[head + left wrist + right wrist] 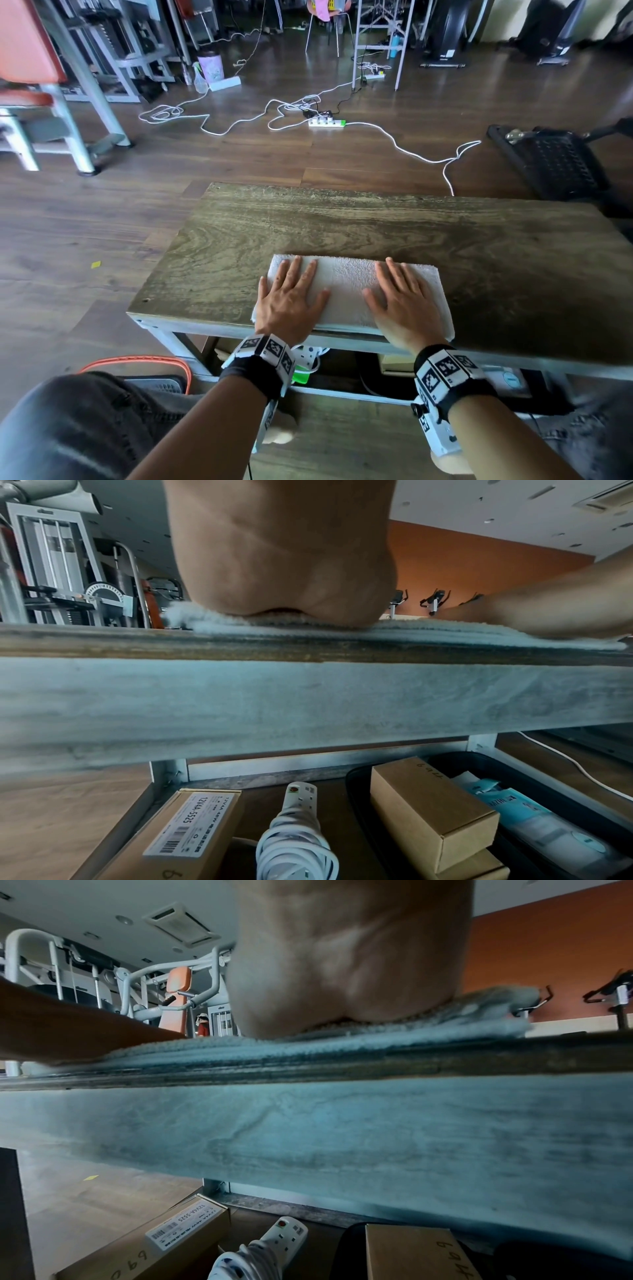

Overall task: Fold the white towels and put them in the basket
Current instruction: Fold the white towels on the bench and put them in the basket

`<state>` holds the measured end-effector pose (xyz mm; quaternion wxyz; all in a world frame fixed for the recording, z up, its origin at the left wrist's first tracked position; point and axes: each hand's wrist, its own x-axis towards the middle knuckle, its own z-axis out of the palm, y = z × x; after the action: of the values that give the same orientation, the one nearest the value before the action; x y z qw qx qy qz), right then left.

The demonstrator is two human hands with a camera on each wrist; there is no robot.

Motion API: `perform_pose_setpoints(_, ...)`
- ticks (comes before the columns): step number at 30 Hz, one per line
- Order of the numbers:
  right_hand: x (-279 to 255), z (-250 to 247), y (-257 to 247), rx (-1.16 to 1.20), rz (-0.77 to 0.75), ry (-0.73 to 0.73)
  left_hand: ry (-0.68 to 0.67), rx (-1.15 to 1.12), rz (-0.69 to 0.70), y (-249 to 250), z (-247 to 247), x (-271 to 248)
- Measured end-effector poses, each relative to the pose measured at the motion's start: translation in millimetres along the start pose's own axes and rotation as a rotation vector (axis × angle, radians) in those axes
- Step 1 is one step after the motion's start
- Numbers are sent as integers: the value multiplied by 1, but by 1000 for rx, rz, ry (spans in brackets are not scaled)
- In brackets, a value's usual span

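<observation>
A folded white towel [346, 291] lies as a long rectangle at the near edge of the wooden table [376, 222]. My left hand [291, 298] presses flat on its left end, fingers straight and spread. On the right end my right hand [402, 301] lies flat in the same way. In the left wrist view the heel of the left hand [284, 561] sits on the towel's edge [411, 634]. The right wrist view shows the right palm [342, 961] bearing on the towel [308, 1045]. An orange-rimmed basket [147, 363] stands on the floor at my left knee.
The far half of the table is bare wood. Under it, a shelf holds cardboard boxes [431, 813], a coiled power strip [294, 831] and a black case. White cables and a power strip [325, 122] lie on the floor beyond. A black chair base [551, 161] stands at the right.
</observation>
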<state>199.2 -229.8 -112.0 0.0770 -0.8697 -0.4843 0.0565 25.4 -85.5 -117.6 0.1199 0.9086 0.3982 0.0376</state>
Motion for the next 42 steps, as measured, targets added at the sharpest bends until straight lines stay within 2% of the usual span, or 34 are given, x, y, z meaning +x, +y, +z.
perform_pose_setpoints(6, -3, -1, 13, -37, 33, -7, 6, -36, -59, -18, -3, -8)
perform_pose_setpoints(13, -8, -8, 27, 14, 102, -104, 41, -100, -132, -32, -3, -18)
perform_pose_setpoints(16, -10, -13, 35, 6, 96, -142, 100, -124, -144, -29, -1, -19)
perform_pose_setpoints(18, -9, -17, 37, -18, 73, -168, 125, -145, -206, -28, 0, -18)
perform_pose_setpoints(20, -11, -22, 37, -56, 31, -197, 76, -152, -279, -28, -1, -13)
perform_pose_setpoints(22, -18, -24, 39, -125, -33, -164, 64, -164, -331, -23, -8, -8)
perform_pose_setpoints(25, -28, -23, 41, -135, -93, -71, 143, -168, -426, -8, -26, -6)
perform_pose_setpoints(29, -39, -15, 43, -75, -103, 61, 51, -79, -497, 10, -43, 0)
perform_pose_setpoints(32, -42, -11, 41, -77, -120, 179, 1, -102, -478, 18, -57, 8)
perform_pose_setpoints(35, -36, -14, 44, -40, -143, 195, -2, -140, -443, 31, -74, 15)
perform_pose_setpoints(37, -28, -17, 47, 16, -151, 131, 94, -165, -405, 44, -88, 19)
perform_pose_setpoints(39, -18, -18, 50, 153, -141, 4, 234, -196, -312, 61, -102, 20)
perform_pose_setpoints(41, -9, -26, 52, 282, -124, -79, 350, -266, -142, 83, -111, 16)
perform_pose_setpoints(42, -6, -32, 54, 324, -112, -48, 365, -335, -24, 96, -113, 12)
